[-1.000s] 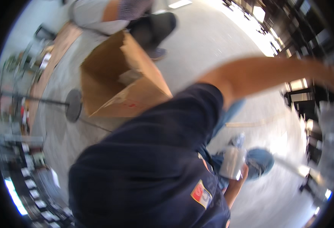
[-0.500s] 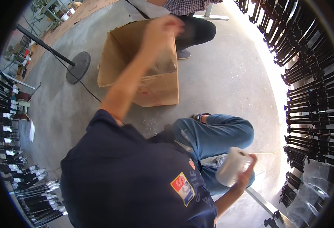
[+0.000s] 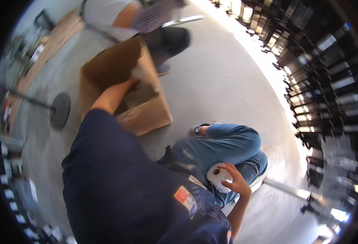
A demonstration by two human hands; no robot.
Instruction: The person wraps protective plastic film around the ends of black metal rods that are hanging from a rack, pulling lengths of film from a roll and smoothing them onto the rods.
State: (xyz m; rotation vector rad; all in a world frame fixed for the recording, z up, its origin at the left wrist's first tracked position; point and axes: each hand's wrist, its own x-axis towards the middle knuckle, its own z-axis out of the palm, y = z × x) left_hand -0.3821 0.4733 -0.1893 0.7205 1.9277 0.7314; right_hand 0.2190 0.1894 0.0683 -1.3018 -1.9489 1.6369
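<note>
My left arm stretches into an open cardboard box (image 3: 146,118) at the upper left of the view. Inside it, my left hand (image 3: 131,84) is close to the right inner wall, by something pale and see-through that is too blurred to name. Motion smears its fingers. Low on the right, against my bent leg in blue jeans, my right hand (image 3: 239,184) grips a roll of clear stretch film (image 3: 219,175). The roll's round end with its dark core hole faces up.
Behind the box crouches another person (image 3: 154,38) in dark trousers. A stand with a round black base (image 3: 61,111) is left of the box. Racks of black metal parts (image 3: 321,81) line the right side. A metal bar (image 3: 284,188) lies low at right.
My left hand has gone from above the box's far edge down into it. The film roll has come lower and nearer my lap, its end turned up. My view has shifted, so the box appears tilted.
</note>
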